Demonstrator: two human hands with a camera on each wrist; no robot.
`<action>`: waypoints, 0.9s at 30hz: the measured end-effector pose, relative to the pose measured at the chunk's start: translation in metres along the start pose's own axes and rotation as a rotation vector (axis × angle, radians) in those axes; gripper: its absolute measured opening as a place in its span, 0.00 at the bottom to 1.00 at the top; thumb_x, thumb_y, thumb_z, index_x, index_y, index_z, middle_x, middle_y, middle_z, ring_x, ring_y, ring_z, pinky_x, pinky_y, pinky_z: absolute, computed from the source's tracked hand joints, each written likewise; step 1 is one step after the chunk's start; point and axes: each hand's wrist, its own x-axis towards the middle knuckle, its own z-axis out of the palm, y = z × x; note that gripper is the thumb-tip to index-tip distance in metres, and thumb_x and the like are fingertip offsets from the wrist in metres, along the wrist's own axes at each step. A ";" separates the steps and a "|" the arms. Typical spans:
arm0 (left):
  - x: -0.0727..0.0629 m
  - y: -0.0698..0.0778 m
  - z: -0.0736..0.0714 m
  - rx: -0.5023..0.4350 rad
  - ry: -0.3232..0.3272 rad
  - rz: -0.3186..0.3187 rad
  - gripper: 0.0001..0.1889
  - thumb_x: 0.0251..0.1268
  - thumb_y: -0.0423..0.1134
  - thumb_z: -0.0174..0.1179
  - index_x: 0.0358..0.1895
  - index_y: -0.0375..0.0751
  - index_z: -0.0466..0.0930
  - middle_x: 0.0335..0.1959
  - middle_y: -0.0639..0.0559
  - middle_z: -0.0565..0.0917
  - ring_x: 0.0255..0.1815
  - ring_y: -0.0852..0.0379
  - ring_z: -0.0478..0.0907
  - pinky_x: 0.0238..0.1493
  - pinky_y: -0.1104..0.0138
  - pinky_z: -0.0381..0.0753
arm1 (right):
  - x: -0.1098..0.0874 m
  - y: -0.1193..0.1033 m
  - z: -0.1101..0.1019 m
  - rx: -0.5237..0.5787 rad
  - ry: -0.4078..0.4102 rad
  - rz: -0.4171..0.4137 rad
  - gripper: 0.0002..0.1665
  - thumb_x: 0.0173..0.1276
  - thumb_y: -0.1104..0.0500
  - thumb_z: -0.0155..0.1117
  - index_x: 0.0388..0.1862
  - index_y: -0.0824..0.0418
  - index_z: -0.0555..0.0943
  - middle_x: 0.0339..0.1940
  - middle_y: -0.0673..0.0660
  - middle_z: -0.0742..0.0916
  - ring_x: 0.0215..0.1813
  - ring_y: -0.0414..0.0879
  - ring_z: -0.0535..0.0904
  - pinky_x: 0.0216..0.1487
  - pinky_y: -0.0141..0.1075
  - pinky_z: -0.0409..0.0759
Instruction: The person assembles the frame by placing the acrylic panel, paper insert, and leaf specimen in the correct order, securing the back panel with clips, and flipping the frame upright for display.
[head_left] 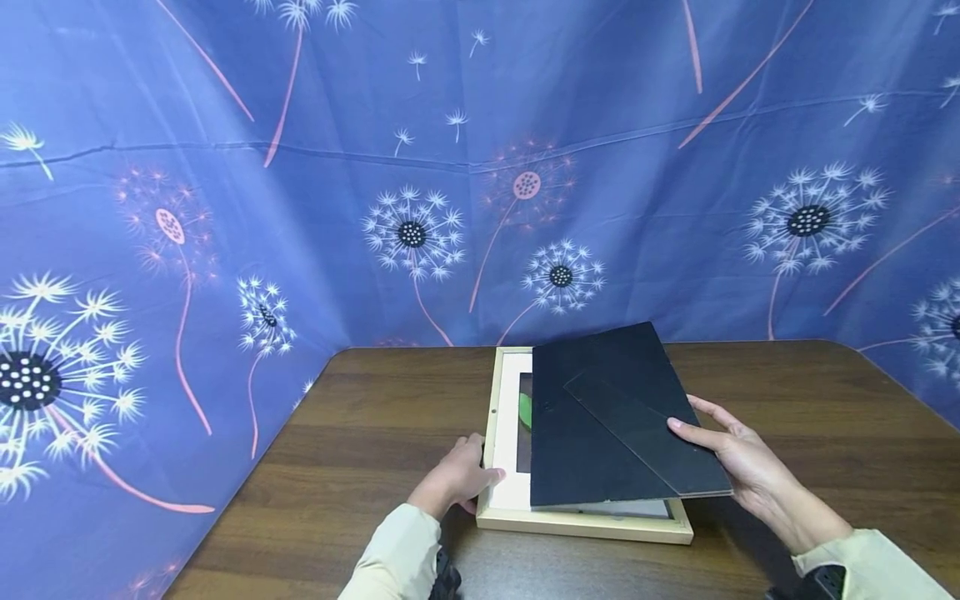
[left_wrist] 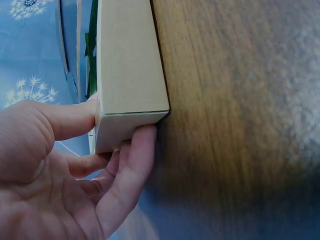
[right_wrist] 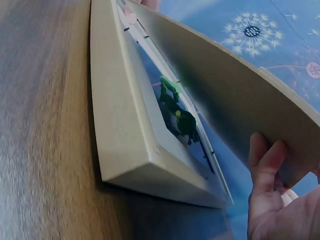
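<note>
Left hand, fingers gripping pale frame at left edge, right hand, fingers pinching black board slanted over frame, table extending beyond frame both sides

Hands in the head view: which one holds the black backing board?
The right hand, pinching the black backing board by its edge; the left hand instead grips the cream picture frame.

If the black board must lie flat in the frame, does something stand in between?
Possibly the left hand: its thumb lies over the frame's left rim. A green piece shows inside the frame; whether it sticks up, I cannot tell.
</note>
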 end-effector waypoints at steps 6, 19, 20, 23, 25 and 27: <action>0.001 0.000 0.001 -0.009 -0.005 0.000 0.25 0.69 0.28 0.63 0.64 0.20 0.65 0.51 0.32 0.69 0.39 0.39 0.80 0.22 0.55 0.86 | 0.004 0.001 0.010 0.039 -0.020 -0.006 0.26 0.77 0.56 0.63 0.65 0.37 0.64 0.38 0.48 0.90 0.40 0.46 0.89 0.42 0.40 0.88; 0.000 -0.002 -0.002 0.002 -0.032 0.013 0.23 0.71 0.29 0.62 0.62 0.20 0.66 0.50 0.34 0.69 0.41 0.39 0.79 0.24 0.54 0.87 | 0.009 0.006 0.022 0.024 0.029 0.027 0.38 0.75 0.55 0.66 0.76 0.44 0.59 0.36 0.47 0.91 0.38 0.45 0.89 0.41 0.38 0.88; 0.000 -0.002 -0.002 0.001 -0.037 0.016 0.22 0.71 0.29 0.62 0.61 0.20 0.66 0.49 0.34 0.68 0.41 0.39 0.79 0.24 0.54 0.87 | 0.010 0.006 0.023 0.017 0.028 0.024 0.40 0.75 0.55 0.66 0.79 0.46 0.57 0.36 0.47 0.90 0.38 0.44 0.89 0.42 0.38 0.87; 0.000 -0.001 -0.003 0.003 -0.058 0.024 0.21 0.72 0.29 0.60 0.60 0.20 0.66 0.48 0.35 0.67 0.41 0.39 0.79 0.25 0.54 0.87 | 0.011 0.006 0.025 0.000 0.031 0.021 0.47 0.75 0.54 0.65 0.83 0.51 0.50 0.36 0.47 0.90 0.38 0.45 0.89 0.42 0.39 0.87; 0.000 -0.001 -0.003 -0.001 -0.067 0.025 0.20 0.73 0.30 0.60 0.60 0.20 0.66 0.48 0.35 0.66 0.41 0.38 0.79 0.25 0.54 0.87 | 0.011 0.006 0.027 0.007 0.025 0.019 0.48 0.75 0.55 0.65 0.84 0.53 0.48 0.35 0.48 0.90 0.37 0.45 0.89 0.40 0.39 0.88; 0.000 -0.002 -0.003 0.000 -0.074 0.026 0.20 0.73 0.30 0.59 0.61 0.20 0.66 0.48 0.35 0.65 0.42 0.38 0.79 0.25 0.54 0.87 | 0.011 0.006 0.029 0.023 0.023 0.020 0.49 0.75 0.56 0.65 0.84 0.54 0.47 0.34 0.49 0.90 0.36 0.46 0.89 0.39 0.39 0.88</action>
